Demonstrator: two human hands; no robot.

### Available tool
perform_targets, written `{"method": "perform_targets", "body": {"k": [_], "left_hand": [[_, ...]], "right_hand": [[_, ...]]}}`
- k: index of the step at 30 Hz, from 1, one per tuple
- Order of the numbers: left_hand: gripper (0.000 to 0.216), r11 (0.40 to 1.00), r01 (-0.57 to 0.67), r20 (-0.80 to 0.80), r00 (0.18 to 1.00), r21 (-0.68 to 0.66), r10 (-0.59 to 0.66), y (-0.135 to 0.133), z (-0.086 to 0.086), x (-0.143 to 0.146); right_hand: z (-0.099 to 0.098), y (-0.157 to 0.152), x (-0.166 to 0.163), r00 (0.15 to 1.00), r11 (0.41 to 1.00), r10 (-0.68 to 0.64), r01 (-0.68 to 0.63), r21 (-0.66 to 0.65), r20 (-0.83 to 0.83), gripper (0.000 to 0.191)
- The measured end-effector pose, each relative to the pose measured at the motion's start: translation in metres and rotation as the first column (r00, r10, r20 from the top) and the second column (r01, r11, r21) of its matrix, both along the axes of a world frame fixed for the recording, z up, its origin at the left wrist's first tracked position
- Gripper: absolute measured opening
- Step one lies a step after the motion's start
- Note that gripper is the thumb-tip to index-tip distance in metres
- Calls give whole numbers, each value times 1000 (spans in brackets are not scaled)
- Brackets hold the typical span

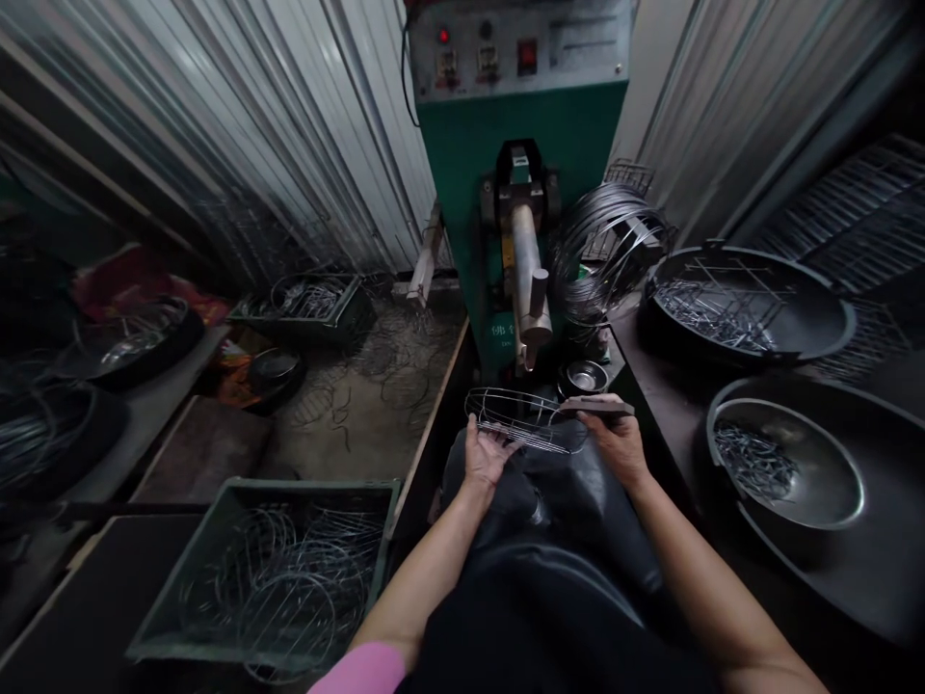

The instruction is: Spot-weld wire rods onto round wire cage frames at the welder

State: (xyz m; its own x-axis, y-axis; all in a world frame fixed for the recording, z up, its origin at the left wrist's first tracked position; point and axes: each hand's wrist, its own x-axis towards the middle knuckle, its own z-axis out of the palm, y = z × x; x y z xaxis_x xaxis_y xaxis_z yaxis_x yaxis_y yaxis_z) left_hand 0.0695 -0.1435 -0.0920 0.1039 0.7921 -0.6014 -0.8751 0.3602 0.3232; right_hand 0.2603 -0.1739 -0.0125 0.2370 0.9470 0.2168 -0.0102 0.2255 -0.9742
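A round wire basket [516, 410] is tilted over my lap, below the green spot welder [526, 280]. My left hand [487, 451] grips its left lower side, thumb up against the wires. In my right hand [616, 439] is a flat, dark bar-like block [596, 408], held at the basket's right end; whether these fingers also hold the wire there I cannot tell. The welder's thick round arm [531, 280] points toward me above the basket. A small metal bowl [584, 377] sits just beyond the block.
A green crate [264, 482] of wire frames stands at lower left. On the right are a large pan [831, 333] with wire pieces and a steel bowl [842, 472] of short pieces. Coiled wire [611, 246] hangs beside the welder. Wire scraps lie on the floor [318, 434].
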Motion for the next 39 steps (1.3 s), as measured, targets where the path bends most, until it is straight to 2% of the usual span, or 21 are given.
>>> {"method": "perform_targets", "body": {"k": [3,7,12,16,22,24,29,34,39], "left_hand": [[45,997,-26,0,1000,68,26,-11,1,3],[36,989,-4,-59,998,149,13,-22,-2,10],[40,987,-8,-148,988,159,32,-28,-1,17],[38,993,-4,-183,983,118,25,-31,4,18],[37,984,-17,-233,971,178,59,-33,7,17],[39,984,-17,-236,970,179,60,-34,7,17],[43,982,-39,-224,971,183,80,-36,6,20],[38,989,-60,-215,973,139,89,-25,7,24],[28,996,-37,-197,979,77,51,-1,11,28]], "right_hand": [[2,-1,-3,999,999,-38,38,9,34,23],[-2,-6,-2,996,997,-68,66,27,61,24],[-10,-22,-2,988,998,-25,14,69,150,19],[-15,-37,-3,985,995,14,-31,97,171,18],[-16,-48,-2,971,992,120,-123,3,205,19],[-17,-47,-3,973,995,97,-102,14,209,19],[-19,-38,-8,962,998,-4,-12,56,273,16],[-13,-13,-8,958,995,39,-62,73,282,15],[-5,22,-5,960,997,70,-79,23,272,21]]}}
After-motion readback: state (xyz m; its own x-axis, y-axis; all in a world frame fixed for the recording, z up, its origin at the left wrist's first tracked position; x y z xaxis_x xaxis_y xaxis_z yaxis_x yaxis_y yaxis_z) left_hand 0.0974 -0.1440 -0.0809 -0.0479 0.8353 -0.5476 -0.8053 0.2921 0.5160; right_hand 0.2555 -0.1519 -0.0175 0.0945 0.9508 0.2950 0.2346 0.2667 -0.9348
